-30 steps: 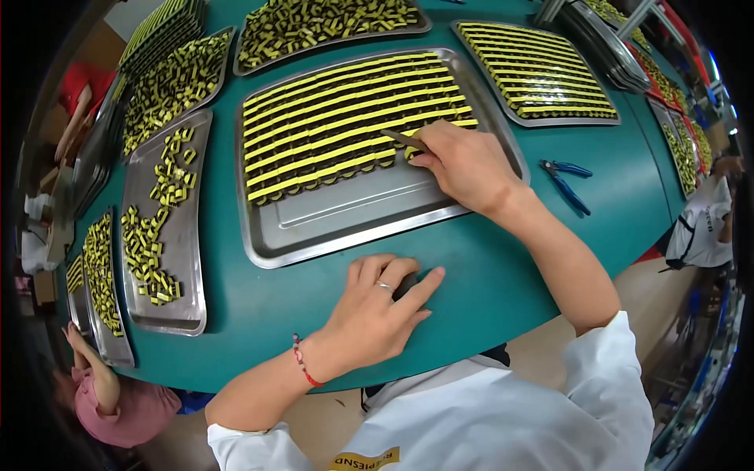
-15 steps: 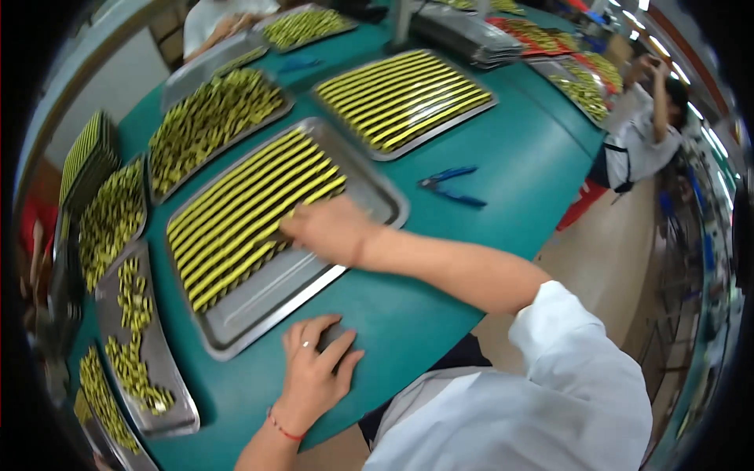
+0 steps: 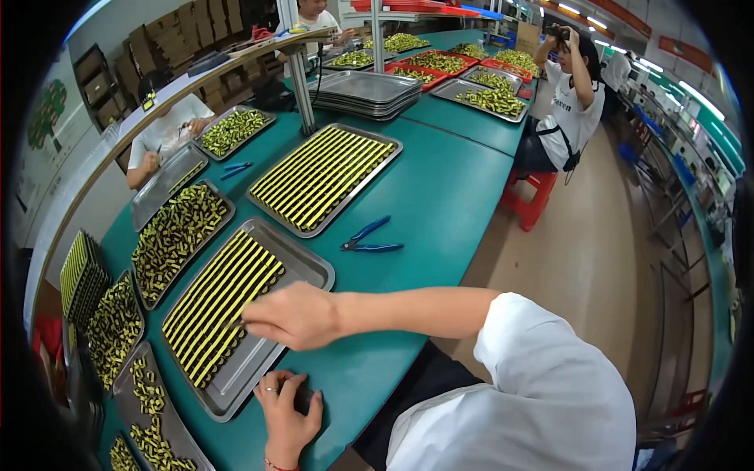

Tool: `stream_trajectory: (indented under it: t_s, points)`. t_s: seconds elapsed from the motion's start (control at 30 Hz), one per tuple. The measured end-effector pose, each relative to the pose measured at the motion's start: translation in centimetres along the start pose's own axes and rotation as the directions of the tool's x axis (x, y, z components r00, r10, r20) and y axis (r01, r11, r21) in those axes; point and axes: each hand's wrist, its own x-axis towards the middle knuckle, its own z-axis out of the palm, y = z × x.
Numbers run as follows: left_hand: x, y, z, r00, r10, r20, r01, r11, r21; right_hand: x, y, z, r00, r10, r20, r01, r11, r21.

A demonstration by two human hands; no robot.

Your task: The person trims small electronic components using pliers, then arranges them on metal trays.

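A metal tray [image 3: 308, 265] lies in front of me, partly filled with neat rows of small yellow-and-black cylindrical pieces [image 3: 220, 302]. My right hand [image 3: 292, 315] is closed in a pinch at the row nearest me, and its fingertips hide whatever they hold. My left hand [image 3: 287, 412], with a ring on one finger, rests on the green table by the tray's near edge. Its fingers are bent, with the thumb apart, and nothing shows in them.
Blue-handled cutters [image 3: 373, 245] lie right of the tray. A full tray of rows [image 3: 326, 177] sits beyond it. Trays of loose pieces [image 3: 177, 239] line the left side. Stacked trays [image 3: 365, 94] stand farther back. A person [image 3: 569, 102] sits on a red stool at the right.
My view has tilted up, showing more of the room, so the tray and both hands appear lower and farther left. My right hand stays at the row's edge, my left on the table.
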Motion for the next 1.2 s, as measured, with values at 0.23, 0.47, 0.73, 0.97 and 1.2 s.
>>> stream_trajectory:
  t_s: [0.23, 0.47, 0.73, 0.97, 1.2]
  points:
    - [0.0, -0.2, -1.1, 0.997, -0.055, 0.05, 0.053, 0.998, 0.03, -8.5, 0.2, 1.1, 0.999, -0.014, 0.04, 0.026, 0.949, -0.314]
    - [0.6, 1.0, -2.2, 0.99, -0.049, 0.129, 0.053, 0.998, -0.028, -11.2, -0.1, 0.4, 0.996, 0.092, 0.008, -0.082, 0.919, -0.385]
    - [-4.3, 7.4, -6.8, 0.988, -0.015, -0.153, -0.039, 0.94, -0.339, -12.4, -2.2, -0.8, 0.963, 0.048, -0.264, -0.058, 0.998, -0.031]
    - [-11.8, 11.6, -20.4, 0.818, 0.178, -0.547, -0.083, 0.977, 0.194, -7.7, -6.8, -10.6, 0.825, -0.229, -0.516, 0.338, 0.933, 0.126]
    - [-10.6, 13.1, -18.6, 0.69, 0.271, -0.671, -0.16, 0.962, 0.223, -9.0, -7.5, -9.2, 0.654, -0.375, -0.657, 0.518, 0.855, 0.028]
